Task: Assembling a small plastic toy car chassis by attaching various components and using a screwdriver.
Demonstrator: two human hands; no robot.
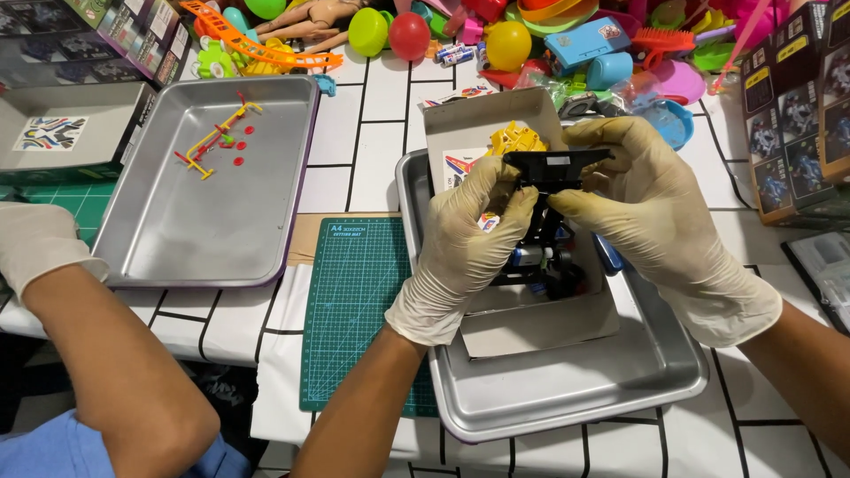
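both gloved hands, left hand [469, 232] and right hand [639, 196], pinch a black plastic model-car part [556, 166] above the open kit box [496, 133] in the steel tray [567, 389], seemingly mid-assembly; the next move likely needs careful alignment.

Toy assembly workbench, cutting mat [359, 301], metal trays [168, 221], plastic toy pile [496, 35]
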